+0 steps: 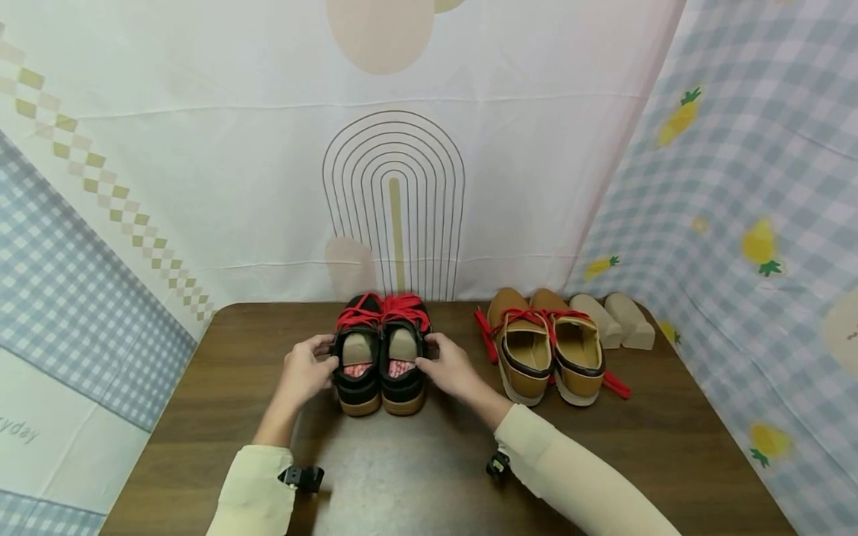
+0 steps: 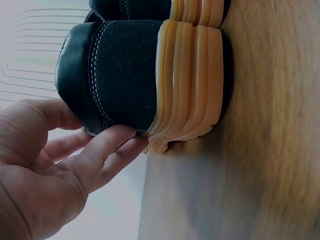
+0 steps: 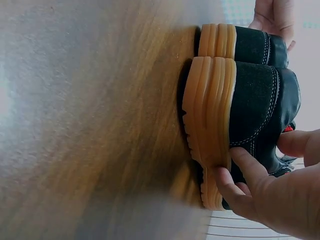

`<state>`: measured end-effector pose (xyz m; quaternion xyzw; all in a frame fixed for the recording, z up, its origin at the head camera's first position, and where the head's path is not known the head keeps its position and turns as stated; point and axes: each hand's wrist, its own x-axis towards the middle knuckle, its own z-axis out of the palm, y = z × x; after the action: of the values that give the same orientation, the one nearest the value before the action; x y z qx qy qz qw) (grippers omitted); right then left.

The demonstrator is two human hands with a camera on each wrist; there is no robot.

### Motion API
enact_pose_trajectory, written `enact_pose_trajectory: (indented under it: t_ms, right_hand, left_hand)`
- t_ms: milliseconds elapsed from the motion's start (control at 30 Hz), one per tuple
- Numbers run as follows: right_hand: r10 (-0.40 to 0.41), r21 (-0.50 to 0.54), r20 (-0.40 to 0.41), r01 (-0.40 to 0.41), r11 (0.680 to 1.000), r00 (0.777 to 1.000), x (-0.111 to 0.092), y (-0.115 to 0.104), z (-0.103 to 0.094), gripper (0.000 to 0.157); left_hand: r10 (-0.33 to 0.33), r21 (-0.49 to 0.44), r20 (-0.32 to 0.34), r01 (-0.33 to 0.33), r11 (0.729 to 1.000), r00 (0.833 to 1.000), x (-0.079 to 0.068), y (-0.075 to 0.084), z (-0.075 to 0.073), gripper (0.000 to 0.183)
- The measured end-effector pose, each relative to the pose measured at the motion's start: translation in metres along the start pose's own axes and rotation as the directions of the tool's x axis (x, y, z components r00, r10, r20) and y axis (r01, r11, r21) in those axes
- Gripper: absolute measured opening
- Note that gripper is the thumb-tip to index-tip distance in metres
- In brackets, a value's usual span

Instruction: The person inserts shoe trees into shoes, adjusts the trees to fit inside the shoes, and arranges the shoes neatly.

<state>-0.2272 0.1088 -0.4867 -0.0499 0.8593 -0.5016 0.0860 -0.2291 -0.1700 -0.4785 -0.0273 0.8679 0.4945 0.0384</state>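
Two black shoes with gum-coloured soles and red laces stand side by side on the table, heels towards me. My left hand (image 1: 304,372) grips the outer side of the left black shoe (image 1: 357,388), thumb at the collar. On the other side, my right hand (image 1: 454,368) holds the right black shoe (image 1: 404,388) likewise, its fingers (image 3: 250,167) along the shoe's side and sole edge. A beige block-like insert (image 1: 357,348) sits inside the left shoe, and a second beige insert (image 1: 403,345) inside the right one. Red-and-white patterned insoles show behind them. The toes are partly hidden under laces.
To the right, a pair of tan shoes (image 1: 524,385) with red laces stands on the brown wooden table (image 1: 234,417). Two beige blocks (image 1: 631,321) lie beside them near the back right corner. Patterned cloth (image 1: 268,186) hangs behind the table and at both sides.
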Motion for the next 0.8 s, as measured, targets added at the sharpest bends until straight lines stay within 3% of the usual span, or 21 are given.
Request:
enact_pose_trajectory:
  t_ms: [233, 800]
  right_hand:
    - [-0.012, -0.041, -0.012, 0.011, 0.999, 1.000, 0.011, -0.004, 0.006, 0.048]
    - [0.014, 0.101, 0.021, -0.016, 0.995, 1.000, 0.022, -0.001, 0.014, 0.048]
  left_hand:
    - [-0.013, 0.011, 0.000, 0.013, 1.000, 1.000, 0.005, 0.000, -0.007, 0.045]
    - [-0.019, -0.006, -0.001, 0.019, 1.000, 1.000, 0.013, -0.007, -0.017, 0.043]
